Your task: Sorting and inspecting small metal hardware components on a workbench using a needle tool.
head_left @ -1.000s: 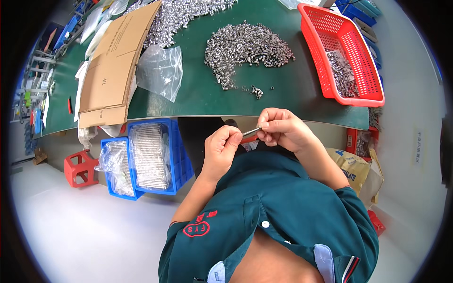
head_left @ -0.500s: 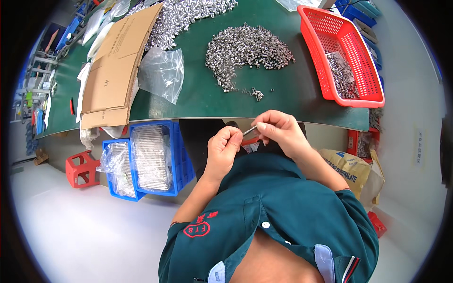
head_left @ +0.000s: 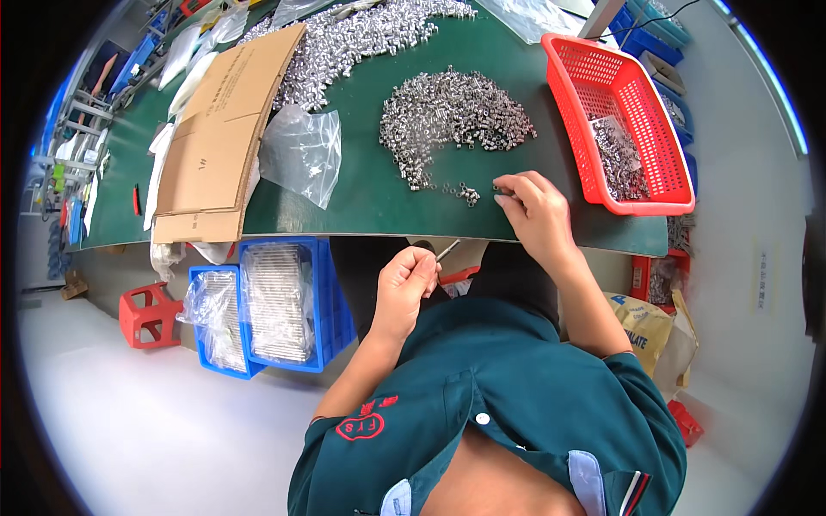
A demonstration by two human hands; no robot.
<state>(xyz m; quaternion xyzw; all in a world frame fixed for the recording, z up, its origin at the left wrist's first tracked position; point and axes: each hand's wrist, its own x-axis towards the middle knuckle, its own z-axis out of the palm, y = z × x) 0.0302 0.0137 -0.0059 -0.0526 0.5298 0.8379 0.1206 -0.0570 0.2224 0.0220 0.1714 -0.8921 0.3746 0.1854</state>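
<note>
My left hand (head_left: 406, 285) is closed in front of the table edge, around a thin metal rod (head_left: 447, 250) whose end sticks out past the thumb. My right hand (head_left: 540, 215) reaches over the tabletop, with thumb and forefinger drawn together at a small metal ring (head_left: 496, 187), largely covered by the fingertips. Just left of those fingers lies a little cluster of metal rings (head_left: 468, 194). Beyond it spreads a large heap of short metal rings (head_left: 456, 107).
A red perforated basket (head_left: 564, 86) with metal pieces stands right on the green table (head_left: 361, 193). Flattened cardboard (head_left: 202, 142), a clear plastic bag (head_left: 301, 155) and another shiny metal heap (head_left: 344, 47) lie left and behind. Blue crates (head_left: 323, 301) hold wrapped rods below, beside a red stool (head_left: 148, 316).
My right hand has left the rod and moved forward onto the table, to the lone ring near the small cluster. My left hand keeps the rod, slightly lower and farther left.
</note>
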